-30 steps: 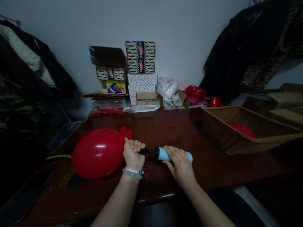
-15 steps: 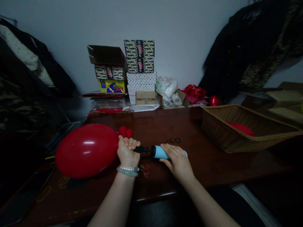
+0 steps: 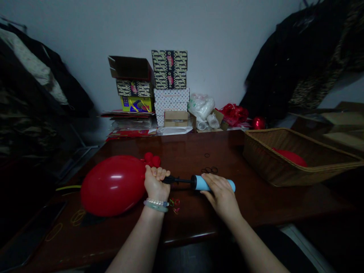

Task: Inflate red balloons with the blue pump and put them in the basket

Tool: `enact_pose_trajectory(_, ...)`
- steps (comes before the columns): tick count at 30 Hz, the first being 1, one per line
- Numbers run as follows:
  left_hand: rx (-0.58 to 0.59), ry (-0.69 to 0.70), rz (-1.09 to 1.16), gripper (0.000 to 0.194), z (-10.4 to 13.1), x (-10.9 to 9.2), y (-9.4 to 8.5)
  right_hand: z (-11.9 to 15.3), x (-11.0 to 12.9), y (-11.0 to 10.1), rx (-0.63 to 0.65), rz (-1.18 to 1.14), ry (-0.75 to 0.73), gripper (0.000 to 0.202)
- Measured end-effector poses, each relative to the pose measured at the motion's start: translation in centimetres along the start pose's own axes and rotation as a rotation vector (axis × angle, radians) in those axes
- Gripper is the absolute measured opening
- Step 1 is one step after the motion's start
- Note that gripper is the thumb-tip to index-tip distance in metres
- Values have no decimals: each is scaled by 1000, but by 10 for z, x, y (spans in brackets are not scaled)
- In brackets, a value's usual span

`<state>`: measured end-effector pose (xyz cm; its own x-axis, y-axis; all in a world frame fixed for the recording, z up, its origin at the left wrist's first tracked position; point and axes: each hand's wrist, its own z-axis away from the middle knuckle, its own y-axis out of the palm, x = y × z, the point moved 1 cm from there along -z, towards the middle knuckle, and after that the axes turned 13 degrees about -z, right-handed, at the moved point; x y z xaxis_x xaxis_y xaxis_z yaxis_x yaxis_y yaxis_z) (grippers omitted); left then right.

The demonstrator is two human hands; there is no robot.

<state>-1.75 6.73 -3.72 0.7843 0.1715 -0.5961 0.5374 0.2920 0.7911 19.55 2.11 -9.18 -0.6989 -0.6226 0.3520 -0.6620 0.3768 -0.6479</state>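
As the left hand (image 3: 156, 185) clenches the neck of a swollen red balloon (image 3: 113, 185) against the black nozzle end of a hand pump (image 3: 202, 183), the right hand (image 3: 222, 195) wraps the pump's light blue barrel, fingers laid over the top and thumb below, above a dark wooden table (image 3: 196, 148). The balloon lies on its side at the person's left, small red balls (image 3: 152, 160) just behind its neck; a length of the pump's black rod shows between the hands. At right, a wicker basket (image 3: 258, 157) holds a rounded red item (image 3: 292, 157), partly hidden by the near wall. Beyond the table, an open carton (image 3: 223, 124) is filled with clear plastic wrapping (image 3: 201, 105) that bulges over its rim, near red packaging (image 3: 233, 113) and a shiny red ball (image 3: 258, 123). A dark-mouthed box (image 3: 129, 68) tops the left stack; in the next, a patterned box (image 3: 170, 70) sits on white dotted boxes (image 3: 171, 101), their contents out of view. Black bands (image 3: 209, 170) lie behind the pump, colored bands (image 3: 175, 206) nearer the person.
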Motion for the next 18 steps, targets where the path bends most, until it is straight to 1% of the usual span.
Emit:
enact_pose_trajectory(4,37,-36,-33,48,7,13,4,3,12,8,-13,-13,-9,49)
enact_pose_trajectory(8,46,-25,-94,50,14,20,8,6,20,16,-26,-28,7,48)
enact_pose_trajectory(13,42,-1,-97,51,17,16,10,2,18,14,4,-19,7,48)
enact_pose_trajectory(18,40,19,-103,51,12,4,9,-4,12,10,38,14,-21,51)
